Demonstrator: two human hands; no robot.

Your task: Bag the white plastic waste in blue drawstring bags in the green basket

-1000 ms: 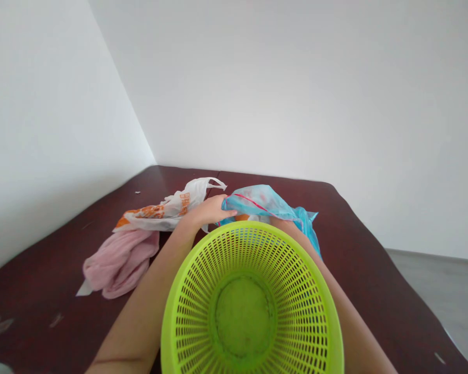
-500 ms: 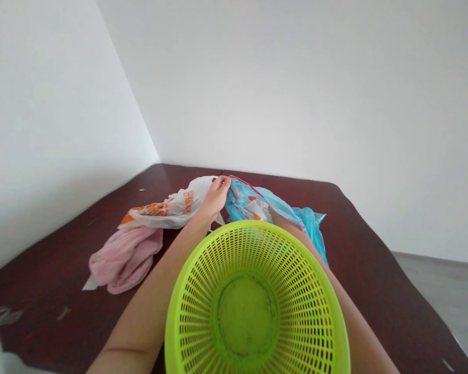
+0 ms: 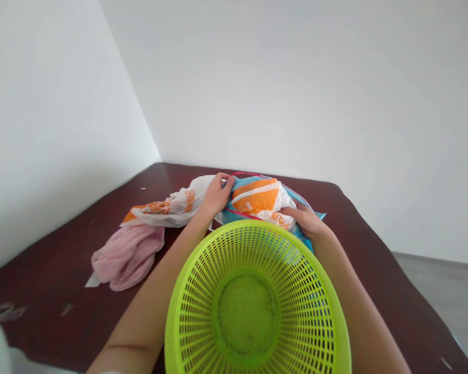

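Blue plastic: a sack [image 3: 238, 182] has its red-edged mouth pinched at one side by the left hand [image 3: 216, 196], while the right hand [image 3: 306, 219] has its fingers on an orange-and-white bag [image 3: 259, 200] lying in the opening; they are partly hidden, so whether they close on it cannot be told. Nearer the camera, between the forearms, a green basket [image 3: 245, 317] screens the sack's lower part. Working the bag through the mouth appears to be the step in hand, inward or outward unclear. Either way, the next move seems to call for a wide-held rim and a gentle right hand, lest thin plastic snag. At left, a second bag [image 3: 187, 205] touches pink cloth [image 3: 128, 259].
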